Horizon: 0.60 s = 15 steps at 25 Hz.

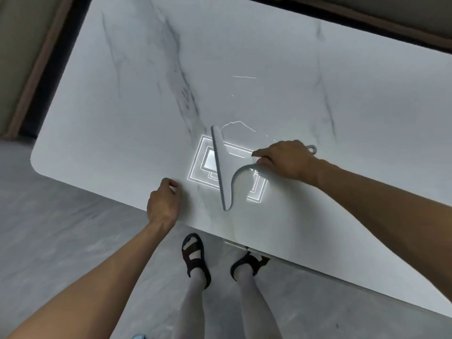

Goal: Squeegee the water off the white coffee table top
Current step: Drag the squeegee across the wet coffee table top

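A white marble-look coffee table top point(137, 113) with grey veins fills most of the head view. A pale grey squeegee point(223, 167) lies blade-down on it near the front edge, its long blade running away from me. My right hand point(285, 159) is shut on the squeegee's handle, whose loop end sticks out behind the knuckles. Thin bright outlines of water point(238, 124) show just beyond the blade and further back. My left hand point(163, 201) rests with curled fingers on the table's front edge, left of the blade, holding nothing.
A ceiling light's square reflection point(204, 162) glares on the top under the squeegee. My sandalled feet point(195, 255) stand on the grey floor point(61, 228) against the front edge. A dark gap and a brown frame point(31, 77) run along the table's far and left sides.
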Motion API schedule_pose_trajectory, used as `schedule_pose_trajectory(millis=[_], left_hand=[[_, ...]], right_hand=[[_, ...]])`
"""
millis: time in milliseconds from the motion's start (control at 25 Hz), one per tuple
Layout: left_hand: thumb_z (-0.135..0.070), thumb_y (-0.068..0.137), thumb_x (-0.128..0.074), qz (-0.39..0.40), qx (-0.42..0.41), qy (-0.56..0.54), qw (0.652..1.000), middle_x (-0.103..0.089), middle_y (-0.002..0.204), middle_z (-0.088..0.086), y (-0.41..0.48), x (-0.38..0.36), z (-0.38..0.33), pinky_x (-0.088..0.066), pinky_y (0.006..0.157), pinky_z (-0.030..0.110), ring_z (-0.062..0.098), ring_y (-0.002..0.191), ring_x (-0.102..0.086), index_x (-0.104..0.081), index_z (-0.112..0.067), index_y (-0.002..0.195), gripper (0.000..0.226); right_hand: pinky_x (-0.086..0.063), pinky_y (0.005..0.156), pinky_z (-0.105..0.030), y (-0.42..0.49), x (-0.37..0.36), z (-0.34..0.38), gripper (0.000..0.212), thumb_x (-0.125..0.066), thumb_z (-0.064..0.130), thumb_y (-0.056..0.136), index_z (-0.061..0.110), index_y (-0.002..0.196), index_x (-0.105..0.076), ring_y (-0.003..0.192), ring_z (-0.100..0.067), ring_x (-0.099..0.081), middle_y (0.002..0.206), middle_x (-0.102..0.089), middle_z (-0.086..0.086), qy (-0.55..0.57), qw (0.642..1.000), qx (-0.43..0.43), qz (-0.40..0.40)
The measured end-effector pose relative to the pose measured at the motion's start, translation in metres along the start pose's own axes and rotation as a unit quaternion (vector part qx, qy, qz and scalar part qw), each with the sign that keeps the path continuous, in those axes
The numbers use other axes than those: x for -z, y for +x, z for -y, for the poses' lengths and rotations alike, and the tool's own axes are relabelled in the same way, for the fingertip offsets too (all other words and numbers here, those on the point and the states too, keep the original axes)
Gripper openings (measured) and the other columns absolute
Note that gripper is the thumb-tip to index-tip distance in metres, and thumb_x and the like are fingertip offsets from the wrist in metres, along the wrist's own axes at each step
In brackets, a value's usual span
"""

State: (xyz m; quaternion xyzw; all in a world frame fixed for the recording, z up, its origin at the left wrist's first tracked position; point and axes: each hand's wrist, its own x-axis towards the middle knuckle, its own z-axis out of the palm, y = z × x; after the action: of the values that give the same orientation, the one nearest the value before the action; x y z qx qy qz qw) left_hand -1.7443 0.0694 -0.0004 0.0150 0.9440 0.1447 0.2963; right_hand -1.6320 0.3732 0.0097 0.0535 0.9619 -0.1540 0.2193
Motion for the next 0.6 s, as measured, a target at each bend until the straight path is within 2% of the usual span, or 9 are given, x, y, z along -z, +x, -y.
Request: schedule_pose_trajectory(millis=[80,160,320,400,480,600], left_hand=[[-0.019,0.097,-0.045,0.011,-0.021,0.001,1.0,-0.067,0.106,0.007,0.001,-0.002,-0.013,-0.051,0.072,0.033,0.027,0.086,-0.062,-0.057,-0.017,0.115,0.022],[-0.016,0.096,-0.045,0.011,-0.042,-0.01,0.999,-0.066,0.112,0.006,0.001,-0.001,-0.026,-0.047,0.075,0.031,0.026,0.095,-0.062,-0.057,-0.015,0.119,0.026],[-0.015,0.095,-0.048,0.021,-0.08,-0.028,0.996,-0.06,0.124,0.009,0.011,0.0,-0.047,-0.043,0.086,0.033,0.029,0.113,-0.057,-0.055,-0.01,0.126,0.032],[-0.009,0.09,-0.05,0.02,-0.082,-0.023,0.996,-0.056,0.13,0.011,0.019,0.003,-0.052,-0.044,0.093,0.037,0.029,0.121,-0.052,-0.052,-0.01,0.13,0.04],[-0.004,0.086,-0.05,0.011,-0.077,-0.029,0.997,-0.052,0.136,0.01,0.032,0.012,-0.058,-0.042,0.101,0.039,0.029,0.127,-0.048,-0.049,-0.01,0.134,0.049],[-0.002,0.086,-0.048,-0.003,-0.057,-0.054,0.997,-0.049,0.139,0.011,0.065,0.036,-0.063,-0.04,0.106,0.04,0.029,0.129,-0.045,-0.044,-0.008,0.137,0.052]], right_hand=[[-0.044,0.072,-0.036,-0.017,0.008,-0.036,0.032,-0.033,0.045,0.099,0.042,0.121,-0.056,0.097,-0.029,-0.063,0.104,-0.07,-0.001,0.009,0.997,-0.073,-0.019],[-0.043,0.07,-0.035,-0.039,0.013,-0.066,0.032,-0.034,0.045,0.099,0.042,0.122,-0.056,0.095,-0.03,-0.063,0.105,-0.07,-0.001,-0.001,0.99,-0.13,-0.045],[-0.042,0.061,-0.032,-0.068,0.024,-0.087,0.032,-0.031,0.049,0.096,0.04,0.107,-0.059,0.073,-0.03,-0.062,0.081,-0.069,0.0,-0.05,0.978,-0.18,-0.093],[-0.041,0.059,-0.031,-0.065,0.032,-0.072,0.035,-0.028,0.052,0.095,0.04,0.108,-0.058,0.072,-0.028,-0.063,0.081,-0.069,0.004,-0.046,0.98,-0.156,-0.113],[-0.043,0.061,-0.03,-0.049,0.04,-0.045,0.038,-0.027,0.055,0.094,0.043,0.114,-0.056,0.082,-0.025,-0.066,0.088,-0.07,0.007,-0.029,0.989,-0.103,-0.1],[-0.041,0.065,-0.031,-0.007,0.029,0.019,0.034,-0.034,0.053,0.096,0.045,0.124,-0.053,0.092,-0.022,-0.066,0.097,-0.068,0.005,-0.005,0.998,0.052,-0.033]])
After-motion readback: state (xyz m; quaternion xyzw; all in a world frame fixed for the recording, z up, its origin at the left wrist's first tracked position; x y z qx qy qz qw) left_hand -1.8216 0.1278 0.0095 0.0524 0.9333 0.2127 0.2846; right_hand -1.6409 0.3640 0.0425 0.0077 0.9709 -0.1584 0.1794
